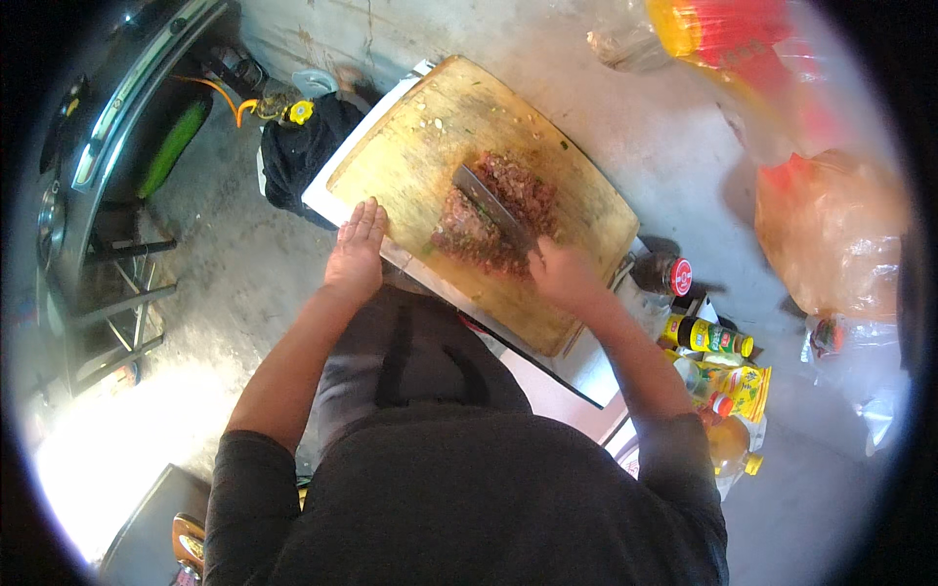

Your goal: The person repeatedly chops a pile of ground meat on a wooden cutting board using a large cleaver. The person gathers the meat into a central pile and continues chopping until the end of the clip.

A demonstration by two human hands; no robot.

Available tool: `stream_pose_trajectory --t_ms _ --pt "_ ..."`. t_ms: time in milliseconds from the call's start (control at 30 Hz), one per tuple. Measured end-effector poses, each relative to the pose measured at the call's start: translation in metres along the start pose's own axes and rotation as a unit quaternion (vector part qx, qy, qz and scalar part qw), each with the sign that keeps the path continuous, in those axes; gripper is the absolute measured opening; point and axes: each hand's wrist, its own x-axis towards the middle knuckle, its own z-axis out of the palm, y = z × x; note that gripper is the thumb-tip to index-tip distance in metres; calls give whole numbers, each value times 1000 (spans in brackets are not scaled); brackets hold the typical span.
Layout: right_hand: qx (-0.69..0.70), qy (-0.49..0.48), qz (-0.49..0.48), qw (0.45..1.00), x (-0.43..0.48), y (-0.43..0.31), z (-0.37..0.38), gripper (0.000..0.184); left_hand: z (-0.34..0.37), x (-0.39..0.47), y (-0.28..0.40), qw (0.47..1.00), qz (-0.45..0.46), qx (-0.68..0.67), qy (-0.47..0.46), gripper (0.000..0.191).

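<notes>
A worn wooden cutting board [410,157] lies in front of me on a white surface. On it is a mound of minced meat [469,227] with green bits mixed in. My right hand [568,278] grips the handle end of a cleaver [495,209], whose blade stands in the meat and splits the mound in two. My fingers hide most of the handle. At the board's near left edge, my left hand [359,245] rests flat with its fingers together, holding nothing. Small pale scraps [432,123] are scattered near the far end of the board.
Right of the board stand a red-lidded jar [680,277], a sauce bottle [707,335] and an oil bottle [733,447]. Plastic bags [828,227] hang at the right. A black cloth [304,154] and a yellow valve knob [300,112] are on the left, beyond them a black metal rack [124,315].
</notes>
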Motion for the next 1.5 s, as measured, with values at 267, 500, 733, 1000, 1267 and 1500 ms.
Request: stream_pose_trajectory --t_ms 267,500,733,1000,1267,1500 --pt "-23 -66 49 996 -3 -12 5 27 -2 2 -1 998 26 25 44 61" --pt "148 -38 -98 983 -89 -37 8 56 -23 -43 -3 977 -35 -197 75 59" --pt "88 -153 -134 975 -125 -19 68 64 0 -99 -1 972 -104 -206 37 56" --pt "154 79 -96 980 -49 -12 63 50 -3 -90 0 965 -78 -227 104 55" --pt "640 -26 288 712 -41 20 18 25 -23 -79 27 965 4 -231 122 50" --pt "662 49 352 660 -71 6 12 31 -45 -64 71 963 78 -249 73 51"
